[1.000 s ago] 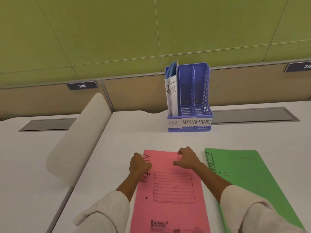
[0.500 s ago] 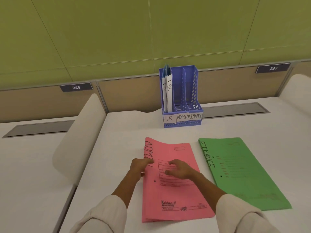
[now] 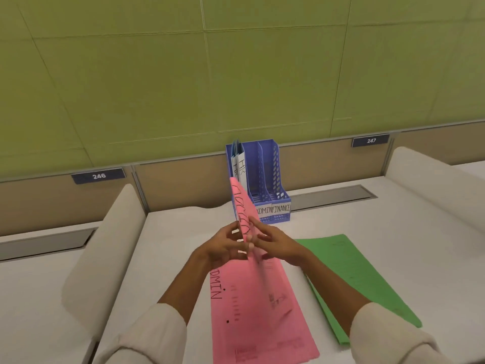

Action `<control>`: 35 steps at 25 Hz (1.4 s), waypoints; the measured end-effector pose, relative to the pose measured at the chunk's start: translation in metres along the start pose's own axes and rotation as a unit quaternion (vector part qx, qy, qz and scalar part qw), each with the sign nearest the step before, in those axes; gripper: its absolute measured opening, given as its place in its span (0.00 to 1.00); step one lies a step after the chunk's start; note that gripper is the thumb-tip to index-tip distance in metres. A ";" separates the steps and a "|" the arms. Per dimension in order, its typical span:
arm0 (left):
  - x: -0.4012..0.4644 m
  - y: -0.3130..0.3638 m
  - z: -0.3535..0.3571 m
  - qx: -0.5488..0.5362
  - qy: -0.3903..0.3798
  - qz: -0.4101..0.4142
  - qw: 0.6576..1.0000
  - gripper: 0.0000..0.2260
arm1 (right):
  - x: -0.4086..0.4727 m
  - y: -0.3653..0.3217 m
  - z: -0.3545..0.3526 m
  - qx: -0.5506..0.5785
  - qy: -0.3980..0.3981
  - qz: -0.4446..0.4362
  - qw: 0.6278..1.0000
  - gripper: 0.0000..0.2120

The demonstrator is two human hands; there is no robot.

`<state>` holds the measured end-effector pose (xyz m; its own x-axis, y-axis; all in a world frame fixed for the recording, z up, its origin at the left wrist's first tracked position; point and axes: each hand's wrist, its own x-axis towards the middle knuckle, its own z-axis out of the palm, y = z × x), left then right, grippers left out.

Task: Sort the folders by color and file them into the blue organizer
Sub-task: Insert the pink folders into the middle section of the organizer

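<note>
Both hands meet at the frame's centre on a pink folder (image 3: pixel 242 206) that stands on edge, its top corner tipped toward 12 o'clock; the left hand (image 3: pixel 223 245) has its fingers curled against the near face while the right hand (image 3: pixel 275 245) lays long, fairly straight fingers along the far face, so the grip is a two-sided pinch at the folder's lower half only. A second pink folder (image 3: pixel 262 311), marked ADMIN, lies flat on the counter (image 3: pixel 393 232) just below the hands, toward 6 o'clock. At 3 to 4 o'clock a green folder (image 3: pixel 354 279) lies flat, apart from the pink one. At 12 o'clock stands the blue organizer (image 3: pixel 265 179), its left slot already holding white-labelled files (image 3: pixel 240 166), the ADMIN and FINANCE slots showing nothing inside. The likely trouble is that the upright folder, held low, flops or fans open at its free top and catches on a divider, or slides into the occupied left slot it points at instead of ADMIN. A hurried reach might also nudge the light organizer backward.
</note>
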<state>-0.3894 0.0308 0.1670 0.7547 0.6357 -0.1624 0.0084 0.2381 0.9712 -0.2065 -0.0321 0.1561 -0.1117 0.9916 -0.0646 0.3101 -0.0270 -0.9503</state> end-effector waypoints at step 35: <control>0.315 0.116 -0.052 0.250 0.227 0.135 0.931 0.31 | 0.300 -0.014 -0.230 -0.103 0.042 -0.208 0.972 0.55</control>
<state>-0.1845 0.2972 0.2191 0.4195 0.8948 0.1529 0.2491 -0.2755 0.9285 -0.0269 0.2947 0.2196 -0.1937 0.9186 0.3444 0.4384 0.3951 -0.8072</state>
